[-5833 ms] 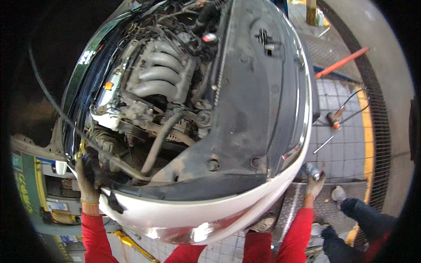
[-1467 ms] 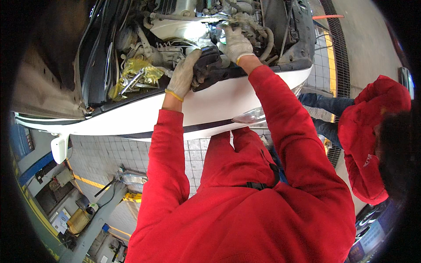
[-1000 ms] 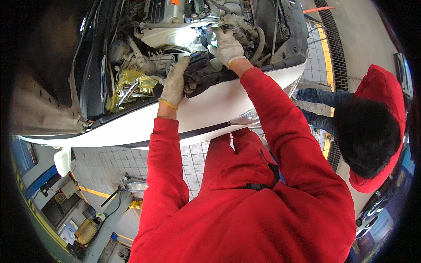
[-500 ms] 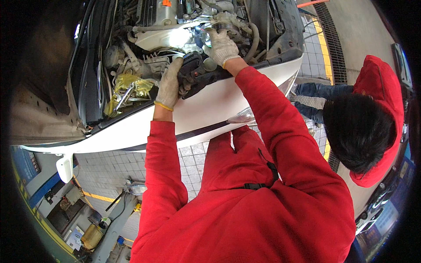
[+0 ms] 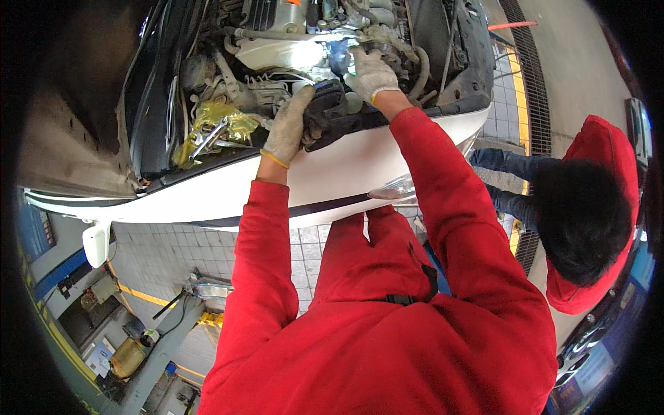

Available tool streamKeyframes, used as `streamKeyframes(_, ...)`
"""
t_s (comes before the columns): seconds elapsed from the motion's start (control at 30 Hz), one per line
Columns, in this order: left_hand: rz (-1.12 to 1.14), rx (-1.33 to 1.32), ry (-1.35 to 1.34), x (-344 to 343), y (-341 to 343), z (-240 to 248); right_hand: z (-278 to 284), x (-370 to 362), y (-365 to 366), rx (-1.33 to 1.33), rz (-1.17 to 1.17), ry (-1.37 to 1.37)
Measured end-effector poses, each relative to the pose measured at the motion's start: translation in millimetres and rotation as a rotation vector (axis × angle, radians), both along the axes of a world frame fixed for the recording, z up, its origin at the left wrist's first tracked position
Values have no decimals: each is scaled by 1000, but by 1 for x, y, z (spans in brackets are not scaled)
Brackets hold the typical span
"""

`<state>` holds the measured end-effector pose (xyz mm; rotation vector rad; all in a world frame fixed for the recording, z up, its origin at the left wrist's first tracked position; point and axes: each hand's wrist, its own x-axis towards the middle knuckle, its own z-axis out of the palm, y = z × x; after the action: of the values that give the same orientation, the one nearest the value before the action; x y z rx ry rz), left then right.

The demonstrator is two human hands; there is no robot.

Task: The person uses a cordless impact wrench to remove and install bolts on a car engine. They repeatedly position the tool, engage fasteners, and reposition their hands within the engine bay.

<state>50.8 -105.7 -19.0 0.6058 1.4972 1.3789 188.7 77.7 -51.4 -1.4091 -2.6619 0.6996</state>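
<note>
My left hand (image 5: 288,126), in a pale knitted work glove, is closed against a black plastic part (image 5: 326,114) at the front edge of the engine bay. Its fingers are partly hidden behind that part. Deeper in the engine (image 5: 277,52), my gloved right hand (image 5: 373,73) bends its fingers beside a pulley and hoses; its grip on any small part is hidden. A bright patch of light falls on the pale metal cover (image 5: 266,57) left of the right hand.
Wrenches (image 5: 209,138) lie on yellow plastic film (image 5: 234,119) left of my left hand. The white car's front panel (image 5: 339,162) runs between me and the engine. A person in red (image 5: 588,214) is close on my right. A floor grate (image 5: 529,76) lies beyond.
The view has shifted, so the car sits further right and slightly higher. The black part looks turned or tilted beside my left hand. My right hand stays at nearly the same engine spot.
</note>
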Motion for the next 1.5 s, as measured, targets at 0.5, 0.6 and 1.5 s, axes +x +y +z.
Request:
streamKeyframes(0.5,36,-65,-245,4,-1,-2,-7,7,2,40,110,3)
streamKeyframes(0.6,-75,-120,-218,0,-3,12,-5,9,0,66,122,35)
streamKeyframes(1.5,-37,-219,-124,3,-1,23,-5,0,5,21,151,-110)
